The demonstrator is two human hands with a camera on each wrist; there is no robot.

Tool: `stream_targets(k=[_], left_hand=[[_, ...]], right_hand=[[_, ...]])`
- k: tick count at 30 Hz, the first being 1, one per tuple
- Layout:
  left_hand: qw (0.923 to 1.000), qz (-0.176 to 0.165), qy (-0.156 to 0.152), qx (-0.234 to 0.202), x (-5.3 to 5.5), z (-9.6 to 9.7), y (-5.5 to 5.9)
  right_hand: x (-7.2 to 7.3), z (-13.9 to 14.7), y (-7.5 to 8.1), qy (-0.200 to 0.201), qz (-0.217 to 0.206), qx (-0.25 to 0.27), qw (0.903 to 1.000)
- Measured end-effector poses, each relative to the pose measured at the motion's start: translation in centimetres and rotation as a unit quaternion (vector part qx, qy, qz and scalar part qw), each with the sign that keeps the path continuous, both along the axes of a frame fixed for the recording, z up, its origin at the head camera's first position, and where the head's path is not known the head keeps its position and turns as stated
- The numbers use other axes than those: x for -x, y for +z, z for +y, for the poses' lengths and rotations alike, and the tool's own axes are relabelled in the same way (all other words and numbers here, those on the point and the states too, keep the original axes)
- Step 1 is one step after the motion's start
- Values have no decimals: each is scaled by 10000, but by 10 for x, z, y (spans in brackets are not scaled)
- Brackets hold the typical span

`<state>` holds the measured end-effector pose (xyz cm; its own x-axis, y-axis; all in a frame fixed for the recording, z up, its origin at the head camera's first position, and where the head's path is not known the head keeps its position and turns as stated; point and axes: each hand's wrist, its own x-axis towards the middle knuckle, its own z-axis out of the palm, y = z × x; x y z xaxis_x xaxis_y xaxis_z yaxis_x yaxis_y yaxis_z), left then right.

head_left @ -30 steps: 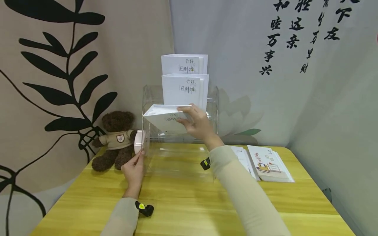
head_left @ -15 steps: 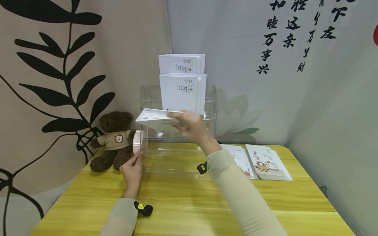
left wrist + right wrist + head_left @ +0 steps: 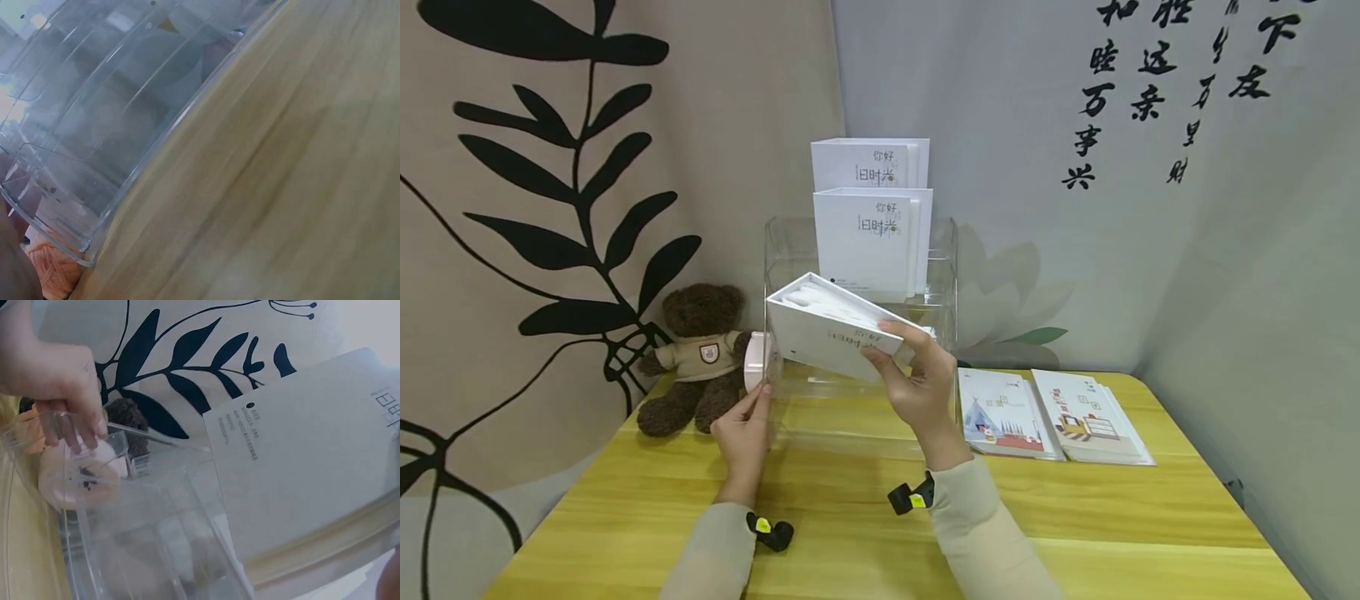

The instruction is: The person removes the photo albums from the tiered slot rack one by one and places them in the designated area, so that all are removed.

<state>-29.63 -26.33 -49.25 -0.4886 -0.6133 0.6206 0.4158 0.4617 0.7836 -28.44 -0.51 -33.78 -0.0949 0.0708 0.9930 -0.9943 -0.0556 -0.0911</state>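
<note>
My right hand point(image 3: 928, 387) grips one end of a white hardcover album point(image 3: 827, 337) with Chinese lettering, tilted in front of a clear acrylic rack point(image 3: 842, 437). Its thumb lies on the front cover and its fingers are over the top. In the right wrist view the album point(image 3: 300, 469) hangs over the rack's front part. Low at the rack's front left corner, my left hand point(image 3: 743, 437) pinches the clear edge. Two similar white albums, an upper one point(image 3: 850, 162) and a lower one point(image 3: 861, 250), stand upright in the rack's rear tiers.
A brown teddy bear point(image 3: 703, 358) sits left of the rack, beside a pale pink object point(image 3: 756, 360). Orange yarn point(image 3: 53, 269) shows near the rack's corner. Two stacks of illustrated booklets, one nearer point(image 3: 1003, 412) and one farther right point(image 3: 1090, 417), lie on the wooden table point(image 3: 850, 533).
My right hand has lowered and come closer with the album, whose front cover has turned toward the head camera. My left hand has stayed at the rack's edge.
</note>
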Motion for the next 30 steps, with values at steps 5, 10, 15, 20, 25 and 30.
stream_targets(k=[5,10,15,20,25,30], left_hand=[[9998,131,52,149,2,0,0],[9998,113,-9,167,4,0,-1],[9999,90,-72,94,1,1,-1],[9999,55,-70,68,1,1,-2],[9999,80,-92,19,1,0,-2],[9999,100,-18,130,2,0,-1]], right_hand=[[1,10,-1,318,-406,-109,9986],[1,17,1,385,-474,-37,9981],[0,20,2,410,-411,-41,9983],[-2,26,2,441,-376,-98,9983],[-3,28,5,552,-394,-80,9977],[-4,32,8,616,-426,-28,9972]])
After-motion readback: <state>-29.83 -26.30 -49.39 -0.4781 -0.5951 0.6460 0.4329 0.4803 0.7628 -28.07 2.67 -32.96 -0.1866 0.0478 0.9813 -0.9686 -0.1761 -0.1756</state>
